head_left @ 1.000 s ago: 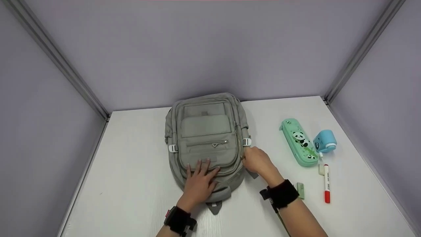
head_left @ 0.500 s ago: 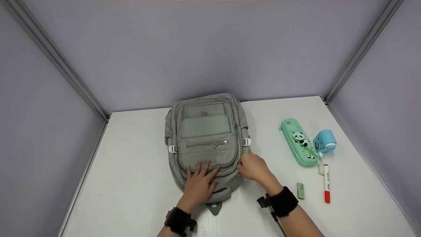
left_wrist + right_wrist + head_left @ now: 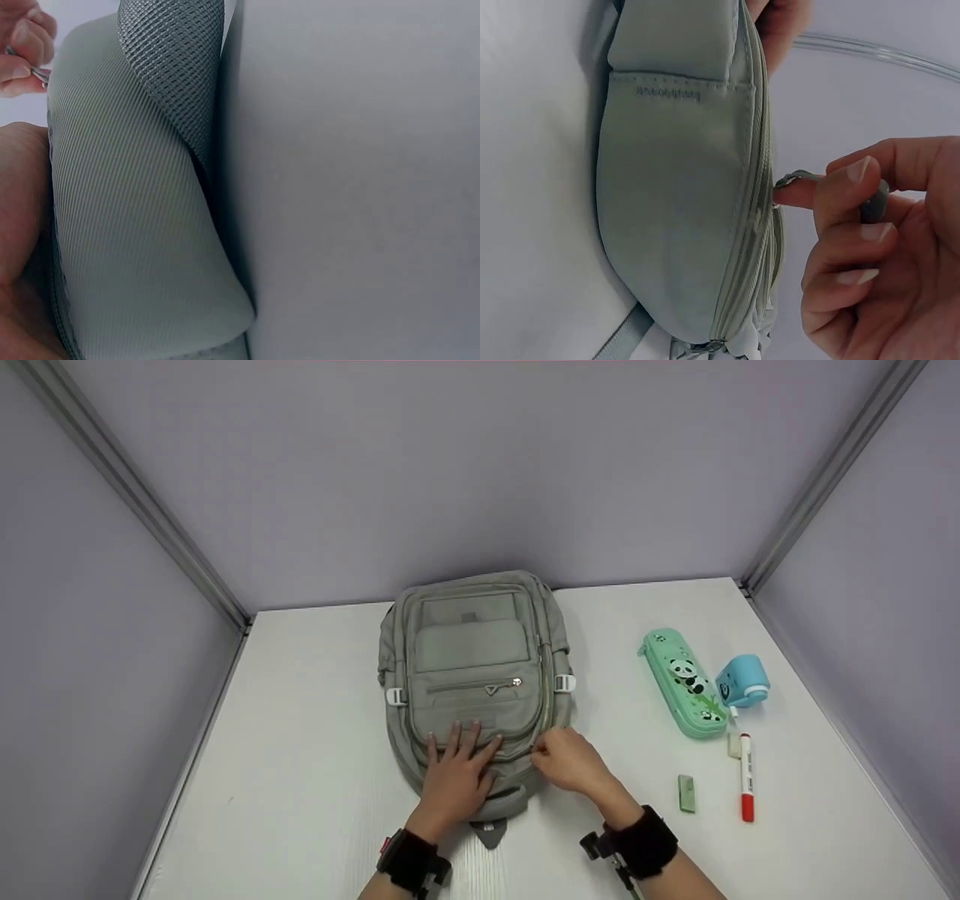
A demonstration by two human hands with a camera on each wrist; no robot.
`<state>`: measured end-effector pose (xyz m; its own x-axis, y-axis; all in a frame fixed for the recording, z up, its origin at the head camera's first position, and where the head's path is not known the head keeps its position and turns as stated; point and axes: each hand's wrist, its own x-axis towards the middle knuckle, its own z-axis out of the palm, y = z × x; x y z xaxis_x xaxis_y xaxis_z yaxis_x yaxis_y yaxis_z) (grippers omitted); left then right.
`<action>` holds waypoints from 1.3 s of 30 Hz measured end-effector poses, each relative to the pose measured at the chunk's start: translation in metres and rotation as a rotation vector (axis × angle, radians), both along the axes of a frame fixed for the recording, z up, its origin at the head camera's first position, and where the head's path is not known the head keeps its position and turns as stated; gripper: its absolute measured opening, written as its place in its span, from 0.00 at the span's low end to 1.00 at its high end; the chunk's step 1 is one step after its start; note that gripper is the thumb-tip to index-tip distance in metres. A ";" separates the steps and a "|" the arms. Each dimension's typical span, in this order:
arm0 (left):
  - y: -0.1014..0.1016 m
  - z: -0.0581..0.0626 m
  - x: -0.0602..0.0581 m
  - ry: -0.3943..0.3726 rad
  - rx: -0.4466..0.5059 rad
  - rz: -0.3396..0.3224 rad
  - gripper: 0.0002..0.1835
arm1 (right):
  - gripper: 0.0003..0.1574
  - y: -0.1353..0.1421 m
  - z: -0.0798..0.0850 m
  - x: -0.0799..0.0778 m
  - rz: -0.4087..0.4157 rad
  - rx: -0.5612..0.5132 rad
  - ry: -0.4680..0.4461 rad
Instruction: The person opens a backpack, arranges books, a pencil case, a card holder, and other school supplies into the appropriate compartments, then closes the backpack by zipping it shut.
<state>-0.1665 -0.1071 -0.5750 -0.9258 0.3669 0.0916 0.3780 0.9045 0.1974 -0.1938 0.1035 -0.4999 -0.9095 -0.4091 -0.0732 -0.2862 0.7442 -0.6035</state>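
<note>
Right hand (image 3: 570,761) pinches the zipper pull (image 3: 795,177) at five o'clock on the backpack (image 3: 471,649) (lying toward the table's (image 3: 307,720) twelve), where cloth (image 3: 679,180) could jam it if the spread left hand (image 3: 454,784), at six, slips.

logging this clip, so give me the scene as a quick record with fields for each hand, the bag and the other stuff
left hand: fingers spread on the front of the backpack
right hand: pinching a zipper pull
backpack: grey-green, lying on the white table
right of backpack: mint panda pencil case, blue object, red-capped marker, small green block, pale block
unclear: what the blue object is
</note>
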 end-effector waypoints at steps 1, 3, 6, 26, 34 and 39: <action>0.000 0.000 0.000 -0.002 0.003 0.002 0.28 | 0.22 -0.002 -0.001 0.002 0.001 0.000 0.006; 0.000 0.001 0.000 -0.008 0.008 0.005 0.28 | 0.21 -0.005 -0.003 0.005 0.009 -0.011 0.011; 0.001 0.002 0.000 -0.020 0.014 0.007 0.29 | 0.20 -0.010 -0.007 0.010 0.019 -0.035 0.009; 0.029 0.030 -0.014 -0.303 0.852 0.076 0.20 | 0.23 -0.017 -0.017 0.024 -0.065 -0.066 0.157; 0.030 0.030 -0.026 -0.523 0.964 0.115 0.18 | 0.06 -0.016 -0.016 0.024 0.124 -0.062 0.087; 0.032 0.026 -0.027 -0.483 0.877 0.099 0.07 | 0.09 -0.005 -0.013 0.011 0.076 -0.025 0.173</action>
